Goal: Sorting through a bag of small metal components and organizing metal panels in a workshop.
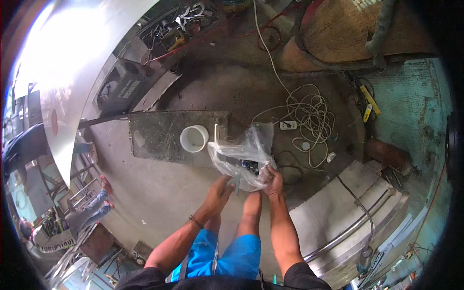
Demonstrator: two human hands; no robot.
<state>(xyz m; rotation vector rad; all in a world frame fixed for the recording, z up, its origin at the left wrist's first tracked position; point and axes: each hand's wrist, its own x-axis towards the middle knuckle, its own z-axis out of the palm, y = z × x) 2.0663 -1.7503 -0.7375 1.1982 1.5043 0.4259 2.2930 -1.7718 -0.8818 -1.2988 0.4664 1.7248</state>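
Pinched at its four o'clock by the right hand (273,182) was the clear plastic bag (238,153), the left hand (219,195) held just beside its seven! A white bucket (185,139) was spotted at ten, tangled cable (310,109) at two!

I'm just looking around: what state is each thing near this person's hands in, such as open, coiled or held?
Right hand: closed on the bag's edge.
Left hand: fingers partly curled; contact with the bag unclear.
Clear plastic bag: open, crumpled.
White tub: upright, lidless.
Pale cable: loosely coiled on the floor.
White socket block: lying on the floor; whether powered, cannot tell.
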